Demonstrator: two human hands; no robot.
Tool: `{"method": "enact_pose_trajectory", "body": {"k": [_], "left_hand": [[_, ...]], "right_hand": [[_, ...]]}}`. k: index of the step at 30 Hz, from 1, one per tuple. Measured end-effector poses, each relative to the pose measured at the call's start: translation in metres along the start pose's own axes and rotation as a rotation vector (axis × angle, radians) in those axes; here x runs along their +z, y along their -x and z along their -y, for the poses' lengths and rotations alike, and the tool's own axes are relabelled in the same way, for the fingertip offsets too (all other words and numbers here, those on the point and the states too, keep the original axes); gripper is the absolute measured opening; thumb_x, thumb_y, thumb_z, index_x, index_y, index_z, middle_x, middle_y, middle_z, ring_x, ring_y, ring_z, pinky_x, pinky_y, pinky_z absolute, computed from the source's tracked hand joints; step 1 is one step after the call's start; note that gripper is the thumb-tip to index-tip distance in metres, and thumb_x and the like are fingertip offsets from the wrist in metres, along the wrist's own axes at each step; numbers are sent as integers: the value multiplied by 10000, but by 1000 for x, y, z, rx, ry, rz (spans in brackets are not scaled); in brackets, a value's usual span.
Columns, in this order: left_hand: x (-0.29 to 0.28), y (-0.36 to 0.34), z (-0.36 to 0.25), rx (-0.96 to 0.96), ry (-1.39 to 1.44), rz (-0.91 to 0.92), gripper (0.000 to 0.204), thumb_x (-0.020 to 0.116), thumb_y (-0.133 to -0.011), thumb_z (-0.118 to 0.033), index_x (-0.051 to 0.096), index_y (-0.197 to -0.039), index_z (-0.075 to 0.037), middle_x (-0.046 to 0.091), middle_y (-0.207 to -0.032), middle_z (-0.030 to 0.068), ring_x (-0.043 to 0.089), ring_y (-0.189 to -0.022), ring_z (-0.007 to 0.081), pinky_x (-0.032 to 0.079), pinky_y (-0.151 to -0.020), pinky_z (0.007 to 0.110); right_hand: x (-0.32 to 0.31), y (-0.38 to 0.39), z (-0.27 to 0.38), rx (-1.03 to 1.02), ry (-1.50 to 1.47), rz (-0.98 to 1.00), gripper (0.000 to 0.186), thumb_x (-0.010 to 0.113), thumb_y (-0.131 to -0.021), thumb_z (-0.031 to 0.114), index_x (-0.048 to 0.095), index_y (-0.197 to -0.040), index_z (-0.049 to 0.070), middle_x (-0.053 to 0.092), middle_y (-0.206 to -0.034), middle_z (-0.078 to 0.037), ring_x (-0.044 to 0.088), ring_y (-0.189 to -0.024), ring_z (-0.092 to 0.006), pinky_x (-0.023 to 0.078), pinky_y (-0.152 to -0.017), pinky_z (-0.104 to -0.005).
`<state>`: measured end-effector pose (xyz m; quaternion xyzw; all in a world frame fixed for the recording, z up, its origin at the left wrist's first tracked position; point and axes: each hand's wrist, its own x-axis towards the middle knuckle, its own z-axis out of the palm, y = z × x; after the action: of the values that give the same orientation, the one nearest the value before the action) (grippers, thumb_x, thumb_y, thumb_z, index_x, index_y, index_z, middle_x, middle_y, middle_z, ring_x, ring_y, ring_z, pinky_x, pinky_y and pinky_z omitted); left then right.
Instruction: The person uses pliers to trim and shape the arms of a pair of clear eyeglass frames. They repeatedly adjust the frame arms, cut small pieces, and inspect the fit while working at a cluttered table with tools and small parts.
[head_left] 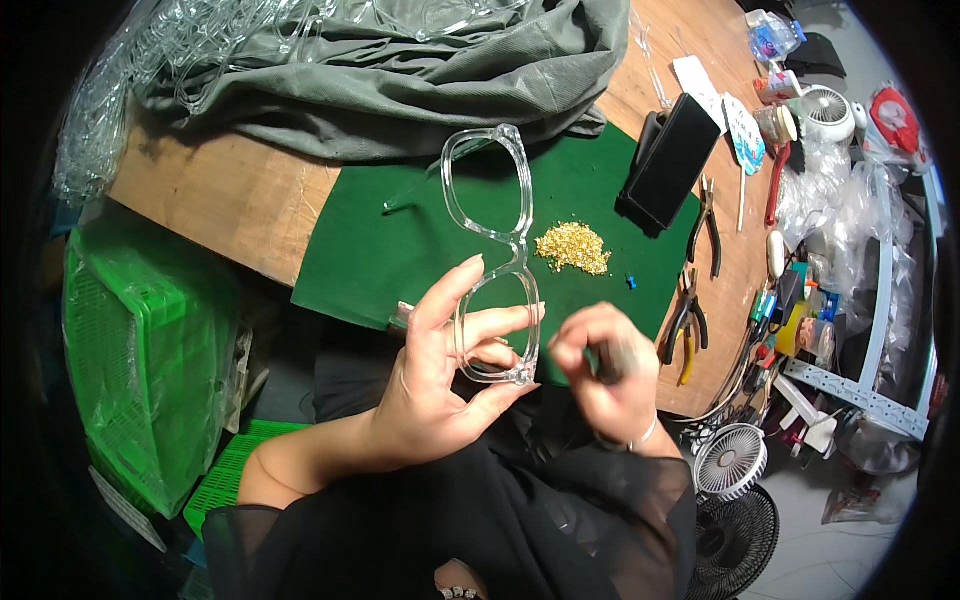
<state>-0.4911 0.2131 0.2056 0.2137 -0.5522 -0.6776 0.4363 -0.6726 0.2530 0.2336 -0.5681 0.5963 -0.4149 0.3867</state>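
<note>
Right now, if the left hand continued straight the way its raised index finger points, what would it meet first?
Probably the clear eyeglass frame, near its bridge; the left hand holds it lower down. Depth is unclear, so contact is uncertain.

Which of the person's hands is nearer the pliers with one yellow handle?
Right. The right hand, around a blurred dark object, is just left of the pliers, not touching; the left hand, holding the clear glasses frame, is farther left.
</note>
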Motion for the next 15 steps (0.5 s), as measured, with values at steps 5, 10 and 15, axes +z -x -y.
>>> {"method": "enact_pose_trajectory", "body": {"k": [5, 10, 15], "left_hand": [[1, 4, -4, 32, 18, -45, 920, 608, -724, 148, 13, -1401, -36, 478, -1221, 282, 600, -995, 244, 505, -826, 321], [2, 4, -7, 12, 37, -19, 918, 599, -733, 150, -6, -1400, -32, 457, -1244, 297, 593, -1026, 260, 508, -832, 319], [1, 9, -11, 10, -11, -32, 932, 600, -750, 141, -38, -1402, -53, 471, -1242, 296, 621, -954, 212, 492, -853, 301]], "right_hand": [[16, -9, 18, -306, 38, 42, 159, 724, -702, 32, 586, -781, 42, 610, -737, -60, 578, -657, -212, 426, -616, -302], [20, -8, 14, -433, 79, -25, 146, 725, -723, 39, 588, -771, 47, 609, -696, -59, 571, -594, -197, 427, -578, -308], [24, -9, 17, -541, 154, -32, 172, 740, -715, 63, 587, -793, 68, 611, -694, -40, 569, -593, -180, 435, -593, -309]]}}
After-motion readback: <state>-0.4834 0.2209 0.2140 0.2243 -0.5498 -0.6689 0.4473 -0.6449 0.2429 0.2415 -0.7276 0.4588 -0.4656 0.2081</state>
